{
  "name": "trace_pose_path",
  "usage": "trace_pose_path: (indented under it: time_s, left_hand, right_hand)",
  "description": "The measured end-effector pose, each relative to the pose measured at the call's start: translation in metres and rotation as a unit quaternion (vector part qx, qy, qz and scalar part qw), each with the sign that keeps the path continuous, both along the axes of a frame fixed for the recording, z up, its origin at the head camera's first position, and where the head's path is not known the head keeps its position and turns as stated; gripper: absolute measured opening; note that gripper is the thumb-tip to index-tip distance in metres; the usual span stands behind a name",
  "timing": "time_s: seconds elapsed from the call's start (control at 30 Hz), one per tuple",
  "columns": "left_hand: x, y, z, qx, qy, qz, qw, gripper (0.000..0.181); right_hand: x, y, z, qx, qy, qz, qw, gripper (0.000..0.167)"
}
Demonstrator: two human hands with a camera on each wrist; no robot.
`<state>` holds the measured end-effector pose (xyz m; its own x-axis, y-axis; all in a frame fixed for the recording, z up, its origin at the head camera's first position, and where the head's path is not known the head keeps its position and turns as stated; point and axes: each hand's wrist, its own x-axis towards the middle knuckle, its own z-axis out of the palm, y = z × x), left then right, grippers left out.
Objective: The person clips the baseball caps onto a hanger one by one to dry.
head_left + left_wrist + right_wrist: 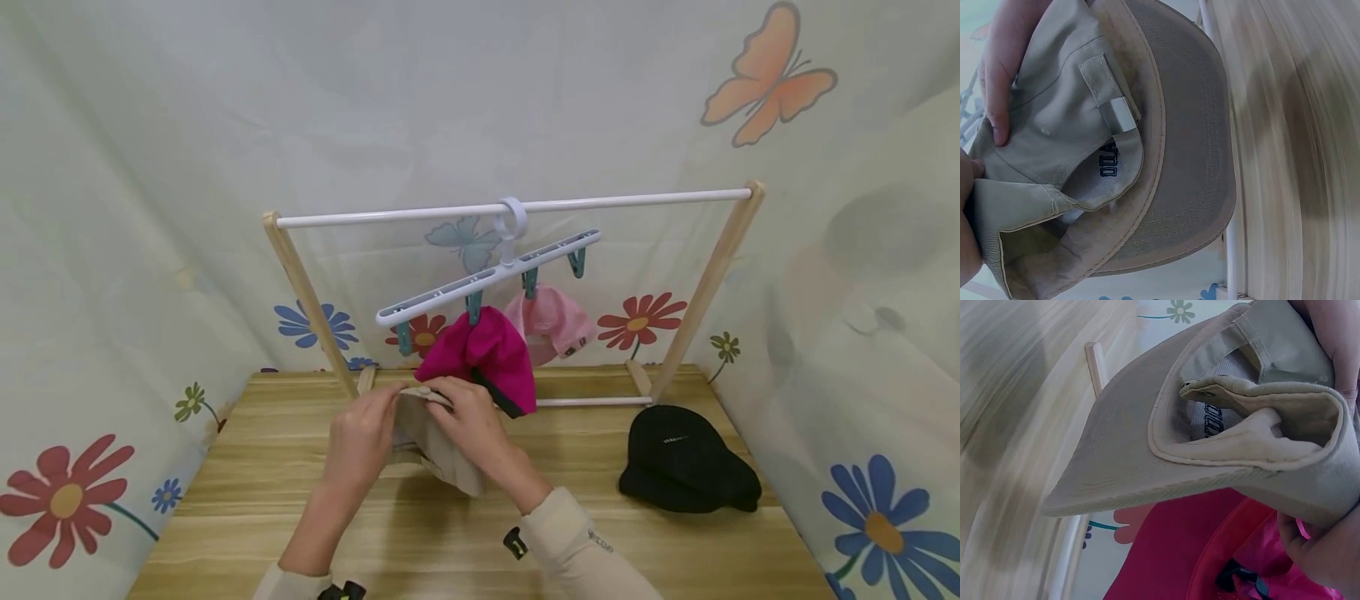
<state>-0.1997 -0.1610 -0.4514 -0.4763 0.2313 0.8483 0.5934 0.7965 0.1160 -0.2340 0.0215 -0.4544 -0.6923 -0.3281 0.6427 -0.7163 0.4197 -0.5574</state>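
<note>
Both hands hold a beige baseball cap by its crown, brim downward, above the table. My left hand pinches the crown's left side, and my right hand grips its right side with the fingers bent over the top. In the left wrist view, the cap's back strap with a metal buckle shows, along with dark lettering inside. The crown is folded in on itself in the right wrist view. Just behind the hands, a magenta cap hangs from a green clip, beside a pink cap on another clip.
A white clip hanger hangs slanted from the rack's white rail. Its two outer clips, left and right, hold nothing. A black cap lies at right on the wooden table. Wooden posts support the rail.
</note>
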Motion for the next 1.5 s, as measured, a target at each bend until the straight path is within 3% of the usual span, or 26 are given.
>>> trace_pose_path:
  time_s: [0.73,1.5]
  left_hand:
    - [-0.008,0.005,0.021,0.009,-0.039,0.003,0.9992,0.017]
    - [-0.017,0.004,0.031,0.019,-0.071,-0.002,0.9973,0.016]
  right_hand:
    - [-0.011,0.004,0.023,0.017,-0.002,0.012,0.9998,0.012]
    - [-0.023,0.008,0.034,0.039,0.014,0.018,0.999,0.011]
